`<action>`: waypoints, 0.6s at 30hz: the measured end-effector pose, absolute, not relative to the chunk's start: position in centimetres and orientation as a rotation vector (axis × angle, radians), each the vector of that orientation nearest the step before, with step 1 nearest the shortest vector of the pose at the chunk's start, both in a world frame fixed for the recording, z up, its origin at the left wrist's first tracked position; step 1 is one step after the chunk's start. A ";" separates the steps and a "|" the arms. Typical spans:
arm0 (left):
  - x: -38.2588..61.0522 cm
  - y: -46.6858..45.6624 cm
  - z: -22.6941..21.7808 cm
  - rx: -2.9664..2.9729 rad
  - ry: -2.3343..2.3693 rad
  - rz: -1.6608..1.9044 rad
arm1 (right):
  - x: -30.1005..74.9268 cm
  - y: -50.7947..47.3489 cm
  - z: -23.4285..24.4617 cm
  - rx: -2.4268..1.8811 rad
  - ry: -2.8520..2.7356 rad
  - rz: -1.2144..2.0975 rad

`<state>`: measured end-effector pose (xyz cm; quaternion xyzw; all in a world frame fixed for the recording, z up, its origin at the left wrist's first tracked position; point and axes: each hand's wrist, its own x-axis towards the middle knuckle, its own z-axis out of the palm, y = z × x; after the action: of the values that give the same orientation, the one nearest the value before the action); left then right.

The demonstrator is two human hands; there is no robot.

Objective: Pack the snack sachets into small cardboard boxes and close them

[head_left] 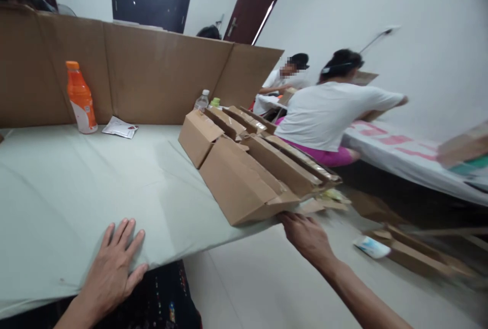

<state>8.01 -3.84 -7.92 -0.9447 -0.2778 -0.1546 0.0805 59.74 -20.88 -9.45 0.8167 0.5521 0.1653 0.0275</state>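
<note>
Brown boxes (282,160) on green cloth

Left hand (110,263), at eight o'clock, lies flat and open. The nearest box (240,181) sits at six. Right hand (307,235), at five, reaches its low corner; I can't tell if it grips. Steadying, I think; shifting needs a firm hold.

On the surface (76,181), an orange bottle (81,102) stands at nine. A person (316,113) sits at two.

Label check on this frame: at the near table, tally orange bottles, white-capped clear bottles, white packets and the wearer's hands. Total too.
Orange bottle: 1
White-capped clear bottle: 1
White packet: 1
Wearer's hands: 2 (left hand, right hand)
Total: 5
Not counted: cardboard boxes, overlapping; green item, mostly hidden.
</note>
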 end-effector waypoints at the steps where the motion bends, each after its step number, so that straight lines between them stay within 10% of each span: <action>1: 8.0 -3.9 -7.8 -2.821 -0.830 -0.464 | 59.9 -20.8 -9.2 2.517 1.714 0.472; 18: 7.9 -2.2 -7.4 -2.692 -0.572 -0.660 | 63.6 -20.4 -8.6 3.111 1.011 -0.100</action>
<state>7.94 -2.20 -7.37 -0.9397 -0.1995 -0.2303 0.1551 63.58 -20.43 -8.62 0.9486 0.3081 -0.0306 -0.0655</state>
